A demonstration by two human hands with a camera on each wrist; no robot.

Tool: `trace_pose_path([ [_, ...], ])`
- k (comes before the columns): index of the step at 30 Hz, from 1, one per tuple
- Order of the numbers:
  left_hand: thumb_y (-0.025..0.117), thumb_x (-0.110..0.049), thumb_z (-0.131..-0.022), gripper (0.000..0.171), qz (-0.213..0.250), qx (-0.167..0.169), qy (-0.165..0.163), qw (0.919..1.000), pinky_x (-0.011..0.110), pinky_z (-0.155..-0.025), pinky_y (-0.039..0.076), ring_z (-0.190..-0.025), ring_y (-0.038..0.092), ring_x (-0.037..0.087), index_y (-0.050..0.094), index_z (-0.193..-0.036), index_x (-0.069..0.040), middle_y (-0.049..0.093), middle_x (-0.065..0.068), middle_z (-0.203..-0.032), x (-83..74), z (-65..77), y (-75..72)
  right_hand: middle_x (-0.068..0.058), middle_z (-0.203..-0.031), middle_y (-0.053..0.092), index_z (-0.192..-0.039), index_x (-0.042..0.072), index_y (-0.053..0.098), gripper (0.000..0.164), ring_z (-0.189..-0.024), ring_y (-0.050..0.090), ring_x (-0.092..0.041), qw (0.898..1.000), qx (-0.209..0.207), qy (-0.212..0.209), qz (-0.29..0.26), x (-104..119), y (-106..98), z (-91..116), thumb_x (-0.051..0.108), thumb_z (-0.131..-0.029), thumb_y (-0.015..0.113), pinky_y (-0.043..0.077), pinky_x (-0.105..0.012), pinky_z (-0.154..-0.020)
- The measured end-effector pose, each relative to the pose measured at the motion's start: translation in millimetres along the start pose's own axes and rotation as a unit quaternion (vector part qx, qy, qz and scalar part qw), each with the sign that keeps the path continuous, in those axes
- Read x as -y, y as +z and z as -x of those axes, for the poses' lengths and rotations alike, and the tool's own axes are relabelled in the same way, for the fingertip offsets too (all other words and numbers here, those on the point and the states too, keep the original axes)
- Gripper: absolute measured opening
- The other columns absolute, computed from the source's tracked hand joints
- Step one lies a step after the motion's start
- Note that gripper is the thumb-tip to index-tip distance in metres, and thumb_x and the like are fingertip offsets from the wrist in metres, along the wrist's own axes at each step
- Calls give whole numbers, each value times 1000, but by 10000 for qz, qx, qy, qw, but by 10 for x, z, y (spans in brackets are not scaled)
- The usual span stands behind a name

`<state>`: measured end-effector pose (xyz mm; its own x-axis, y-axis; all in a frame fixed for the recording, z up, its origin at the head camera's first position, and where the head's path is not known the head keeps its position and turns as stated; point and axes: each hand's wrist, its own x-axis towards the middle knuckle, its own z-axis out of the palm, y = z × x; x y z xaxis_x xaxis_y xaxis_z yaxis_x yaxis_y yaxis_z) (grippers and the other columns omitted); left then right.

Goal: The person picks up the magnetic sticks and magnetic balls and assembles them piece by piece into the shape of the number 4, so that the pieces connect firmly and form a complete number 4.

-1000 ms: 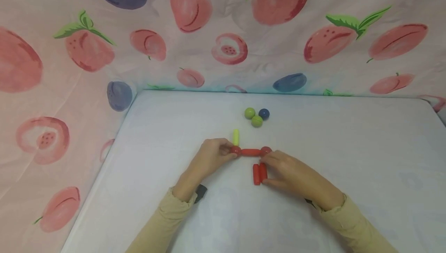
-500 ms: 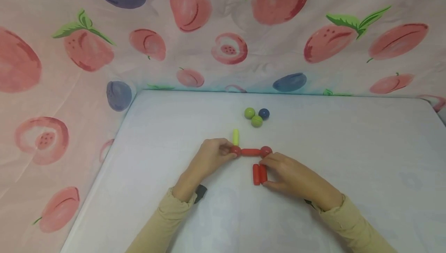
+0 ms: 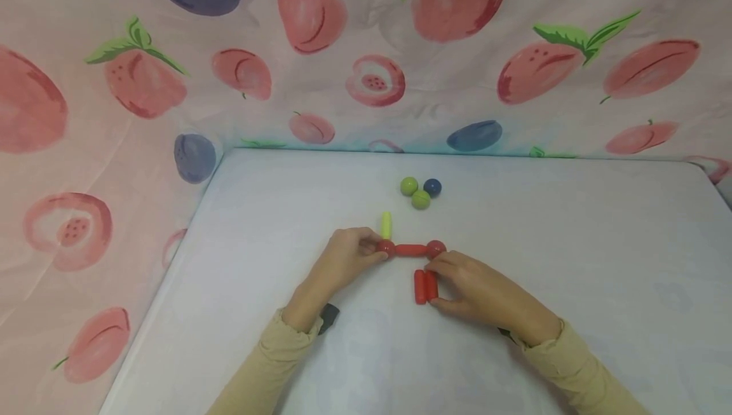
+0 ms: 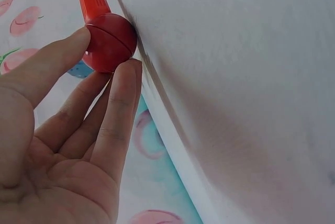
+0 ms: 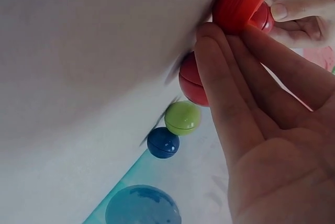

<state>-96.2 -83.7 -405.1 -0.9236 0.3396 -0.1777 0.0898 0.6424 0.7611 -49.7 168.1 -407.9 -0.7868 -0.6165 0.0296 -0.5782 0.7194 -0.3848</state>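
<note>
In the head view my left hand (image 3: 345,256) pinches a red ball (image 3: 386,248) between thumb and fingertips. The left wrist view shows this ball (image 4: 110,42) with a seam around it. A red rod (image 3: 411,250) runs from it to a second red ball (image 3: 436,248). A yellow-green rod (image 3: 386,225) extends away from the left ball. Two loose red rods lie side by side just below, a left one (image 3: 420,286) and a right one (image 3: 431,285). My right hand (image 3: 486,288) grips the right rod by its ends, fingertips at the far end and thumb at the near end.
Farther back on the white table (image 3: 572,243) sit a green ball (image 3: 408,186), a second green ball (image 3: 420,199) and a dark blue ball (image 3: 432,187), close together. A fruit-print cloth (image 3: 434,110) stands behind the table's back edge and along the left side.
</note>
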Motion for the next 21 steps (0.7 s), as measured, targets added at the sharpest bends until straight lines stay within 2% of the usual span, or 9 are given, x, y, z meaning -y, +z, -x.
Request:
trace_pose_path([
  [12, 78, -20, -86, 26, -39, 15, 27, 10000, 27, -81, 58, -86, 71, 10, 73, -109, -8, 75, 2, -94, 5, -9, -14, -4, -108, 67, -115, 4, 68, 46, -97, 62, -16, 9992, -320, -194, 168, -36, -80, -24, 22, -77, 84, 57, -35, -88],
  [21, 78, -18, -86, 25, -24, 36, 46, 10000, 26, -81, 58, -86, 70, 9, 73, -109, -8, 75, 2, -94, 8, -10, -16, -1, -111, 67, -120, 6, 67, 48, -103, 62, -15, 9987, -496, -72, 23, -88, -252, -64, 24, -78, 84, 57, -35, -91],
])
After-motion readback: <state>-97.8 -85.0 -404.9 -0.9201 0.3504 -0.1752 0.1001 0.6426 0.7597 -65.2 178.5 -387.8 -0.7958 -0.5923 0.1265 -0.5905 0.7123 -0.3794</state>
